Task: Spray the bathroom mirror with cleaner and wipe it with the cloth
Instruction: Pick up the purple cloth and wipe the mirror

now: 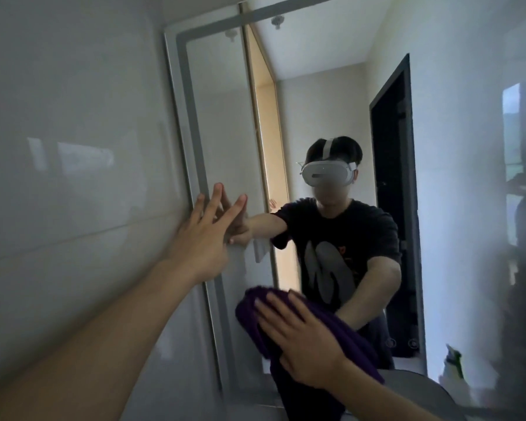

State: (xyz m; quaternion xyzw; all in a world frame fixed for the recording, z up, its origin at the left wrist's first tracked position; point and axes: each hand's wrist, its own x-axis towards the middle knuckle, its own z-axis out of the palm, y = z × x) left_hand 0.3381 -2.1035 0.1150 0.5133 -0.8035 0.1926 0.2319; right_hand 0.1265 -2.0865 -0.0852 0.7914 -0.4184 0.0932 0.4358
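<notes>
**Cloth pressed flat on lower mirror**

Purple cloth (354, 335), soft and bunched, sits low on the mirror (225, 117) under the right hand (307, 341). Its fingers (274, 317) are straight, pressing, not gripping. Left hand (201, 238) is released, fingers spread, tips touching glass by the grey frame. Spray bottle (454, 364) lower right is blurred. Glossy wall tiles (73, 177) on left.

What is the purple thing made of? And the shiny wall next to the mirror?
The purple cloth looks like soft, fuzzy fabric, maybe microfibre: it bunches in folds. The wall looks like glossy ceramic tile: it reflects light and has a thin seam.
</notes>
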